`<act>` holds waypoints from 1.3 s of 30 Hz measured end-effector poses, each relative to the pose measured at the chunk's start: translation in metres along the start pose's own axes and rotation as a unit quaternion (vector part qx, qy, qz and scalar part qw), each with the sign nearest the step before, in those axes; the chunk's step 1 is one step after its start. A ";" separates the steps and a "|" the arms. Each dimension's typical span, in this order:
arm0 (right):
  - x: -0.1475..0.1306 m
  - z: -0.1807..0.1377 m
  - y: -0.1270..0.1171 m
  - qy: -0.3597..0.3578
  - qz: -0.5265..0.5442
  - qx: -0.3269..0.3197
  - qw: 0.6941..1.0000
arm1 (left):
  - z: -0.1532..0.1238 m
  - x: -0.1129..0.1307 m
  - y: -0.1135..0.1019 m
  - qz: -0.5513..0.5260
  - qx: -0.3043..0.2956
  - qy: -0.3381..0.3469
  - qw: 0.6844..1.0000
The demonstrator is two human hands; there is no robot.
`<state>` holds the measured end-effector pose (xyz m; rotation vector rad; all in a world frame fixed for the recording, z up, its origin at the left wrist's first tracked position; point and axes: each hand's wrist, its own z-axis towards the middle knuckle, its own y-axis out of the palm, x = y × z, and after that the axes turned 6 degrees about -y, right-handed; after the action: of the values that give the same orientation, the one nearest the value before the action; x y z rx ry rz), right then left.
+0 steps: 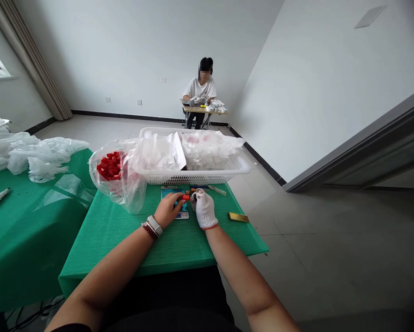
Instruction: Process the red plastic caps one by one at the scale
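"As the head view looks down, what is each hand doing?"

"The bare left hand (168, 208) pinches a small red piece (186, 197) at its fingertips — just beside the gloved right hand (206, 211), which grasps a small dark part (194, 197), mostly hidden."

"Touching?"

"I cannot tell. Both are over the blue pack (183, 215) on the green-covered table (113, 230), between the bag of red pieces (135, 191) and the gold block (238, 217)."

"And the step?"

"Bringing the two parts together, I'd judge — the next move calls for lining them up squarely, the gloved hand steady"
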<state>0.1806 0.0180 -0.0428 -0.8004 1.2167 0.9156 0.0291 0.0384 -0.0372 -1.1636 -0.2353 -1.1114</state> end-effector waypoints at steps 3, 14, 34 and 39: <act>0.002 0.000 -0.001 -0.007 0.000 -0.009 1.000 | 0.001 -0.002 0.001 -0.007 0.010 -0.026 1.000; 0.009 0.000 0.001 -0.019 0.019 -0.008 1.000 | 0.002 -0.009 -0.004 0.017 0.008 0.034 0.999; 0.006 -0.001 -0.003 -0.055 -0.029 0.002 0.998 | 0.000 -0.002 -0.003 0.018 -0.022 0.051 0.998; 0.004 -0.002 -0.005 -0.082 -0.071 0.003 0.994 | -0.001 0.001 -0.003 0.017 -0.029 0.070 0.997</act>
<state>0.1847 0.0147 -0.0471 -0.7810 1.0066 0.8425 0.0269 0.0375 -0.0357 -1.1313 -0.0744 -1.1704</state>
